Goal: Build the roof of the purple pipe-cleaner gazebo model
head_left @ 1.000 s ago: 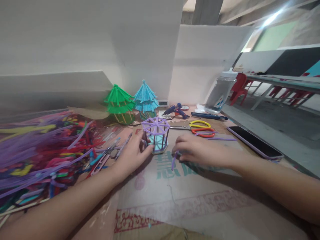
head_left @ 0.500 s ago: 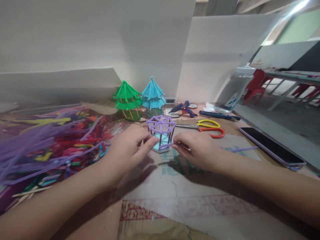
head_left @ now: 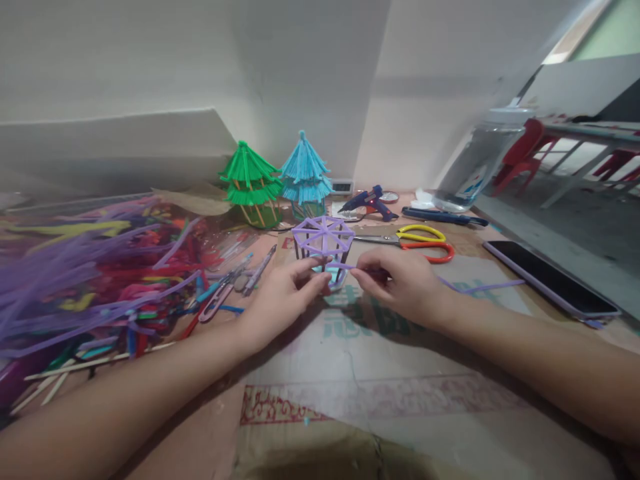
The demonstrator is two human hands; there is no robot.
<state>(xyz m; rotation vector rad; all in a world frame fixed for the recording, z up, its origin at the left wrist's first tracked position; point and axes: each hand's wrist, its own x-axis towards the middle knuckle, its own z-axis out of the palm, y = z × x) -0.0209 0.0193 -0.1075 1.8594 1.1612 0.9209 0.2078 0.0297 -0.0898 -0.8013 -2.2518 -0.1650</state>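
- Your right hand [head_left: 400, 283] has its thumb and index finger pinched on a short, thin purple fuzzy strip [head_left: 343, 266].
- That strip lies nearly level between your two hands, in front of the small many-sided frame [head_left: 325, 235] with a purple spoked top, dark upright posts and a pale blue base.
- Your left hand [head_left: 287, 293] is partly curled, thumb and index fingertips around the strip's other end; you cannot tell from this view whether they grip it.
- The frame stands upright just beyond your fingertips, the metal scissors [head_left: 393, 239] with yellow and red handles to its right.
- Behind it stand a green two-tiered model hut [head_left: 251, 187] and a light blue one [head_left: 305, 180], near a dark blue glue gun [head_left: 371, 202].
- Left of your left hand spreads a multicoloured pile of fuzzy strips [head_left: 100, 267].
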